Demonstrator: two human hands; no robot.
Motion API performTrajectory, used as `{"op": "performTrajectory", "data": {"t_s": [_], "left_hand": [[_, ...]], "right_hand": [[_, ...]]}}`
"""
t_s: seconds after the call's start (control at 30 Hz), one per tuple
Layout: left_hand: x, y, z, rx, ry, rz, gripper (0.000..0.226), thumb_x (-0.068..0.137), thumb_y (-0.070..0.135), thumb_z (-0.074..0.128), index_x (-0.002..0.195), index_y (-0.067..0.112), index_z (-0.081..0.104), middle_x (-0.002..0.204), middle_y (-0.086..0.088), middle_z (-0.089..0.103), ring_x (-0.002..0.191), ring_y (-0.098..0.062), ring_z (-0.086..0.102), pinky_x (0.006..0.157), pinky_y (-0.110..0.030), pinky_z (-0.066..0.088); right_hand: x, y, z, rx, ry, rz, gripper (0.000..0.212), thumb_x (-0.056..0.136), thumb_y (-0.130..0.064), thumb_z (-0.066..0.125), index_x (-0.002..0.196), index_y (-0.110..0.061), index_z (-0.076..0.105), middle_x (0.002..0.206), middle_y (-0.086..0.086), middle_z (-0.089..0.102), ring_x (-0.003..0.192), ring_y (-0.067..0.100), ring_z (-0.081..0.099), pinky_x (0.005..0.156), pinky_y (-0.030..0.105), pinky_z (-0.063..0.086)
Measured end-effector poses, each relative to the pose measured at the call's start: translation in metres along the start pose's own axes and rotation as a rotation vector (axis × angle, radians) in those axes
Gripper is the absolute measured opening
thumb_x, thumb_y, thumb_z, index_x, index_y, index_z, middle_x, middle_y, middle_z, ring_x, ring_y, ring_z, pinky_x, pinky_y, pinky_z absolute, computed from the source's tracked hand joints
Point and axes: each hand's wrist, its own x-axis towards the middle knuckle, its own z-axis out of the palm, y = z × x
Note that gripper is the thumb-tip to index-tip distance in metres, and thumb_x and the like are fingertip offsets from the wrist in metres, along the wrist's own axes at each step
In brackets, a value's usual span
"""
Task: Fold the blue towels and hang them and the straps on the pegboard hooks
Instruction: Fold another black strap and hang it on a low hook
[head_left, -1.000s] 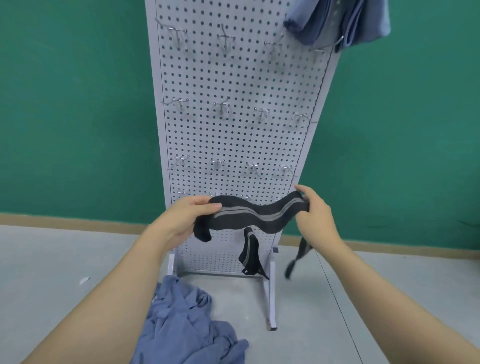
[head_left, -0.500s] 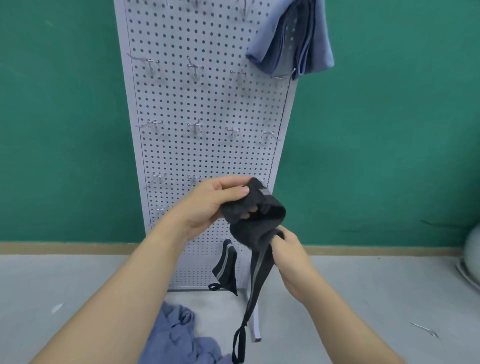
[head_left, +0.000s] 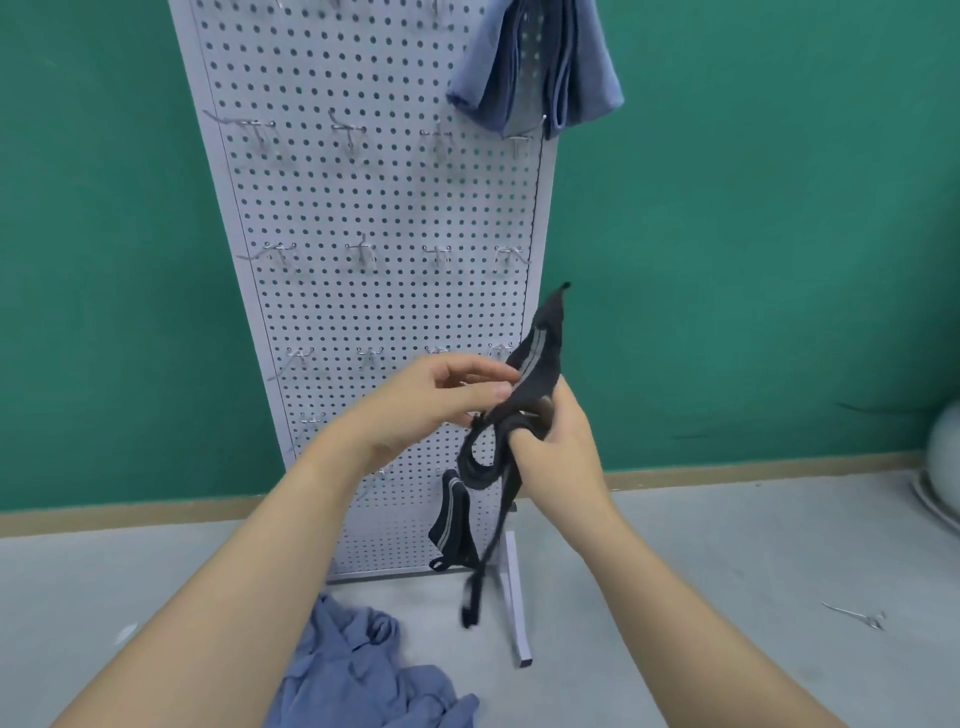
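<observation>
A black strap with a grey stripe (head_left: 537, 358) is held in front of the white pegboard (head_left: 384, 208). My left hand (head_left: 436, 400) pinches it near its middle; my right hand (head_left: 556, 441) grips it just below, with a loop and a thin tail hanging down. The strap's upper end sticks up. A second black strap (head_left: 453, 519) hangs low on the board. One folded blue towel (head_left: 535, 67) hangs from a hook at the upper right. A crumpled blue towel (head_left: 363, 670) lies on the floor at the board's foot.
Rows of bare metal hooks (head_left: 353, 130) stick out of the board. The board stands on a white foot (head_left: 517, 597) on grey floor against a green wall. A loose metal hook (head_left: 857, 616) lies on the floor at right, near a pale round object (head_left: 943, 457).
The strap, stretched flat between both hands a second ago, is now bunched and turned upright. Both hands have come together at its middle, and its upper end has flipped upward.
</observation>
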Motion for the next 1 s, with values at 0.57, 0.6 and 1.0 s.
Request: {"op": "performTrajectory", "data": {"t_s": [0.57,0.6,1.0], "left_hand": [[-0.023,0.039,0.021,0.172,0.412,-0.008,0.016,0.105,0.016,0.053,0.105,0.02,0.069,0.093,-0.001,0.079,0.091,-0.026,0.076,0.093,-0.054,0.058],[-0.027,0.039,0.018,0.141,0.419,-0.011,0.018,0.106,0.015,0.052,0.107,0.022,0.069,0.095,-0.001,0.08,0.093,-0.029,0.076,0.094,-0.057,0.057],[-0.045,0.044,0.016,0.015,0.414,0.029,0.019,0.108,0.012,0.051,0.109,0.02,0.068,0.098,0.001,0.08,0.088,-0.014,0.075,0.076,-0.027,0.054]], "right_hand": [[-0.012,-0.008,-0.006,-0.087,-0.315,-0.182,0.089,0.084,-0.03,0.068,0.156,-0.053,0.023,0.144,-0.027,0.042,0.136,-0.007,0.04,0.112,0.02,0.035],[-0.012,-0.009,-0.008,-0.046,-0.308,-0.189,0.083,0.086,-0.031,0.069,0.154,-0.052,0.028,0.14,-0.033,0.044,0.135,-0.01,0.041,0.109,0.014,0.033],[-0.009,-0.008,-0.008,0.106,-0.469,0.1,0.016,0.1,-0.036,0.067,0.108,-0.026,0.074,0.102,-0.013,0.079,0.095,0.005,0.074,0.091,0.027,0.057]]}}
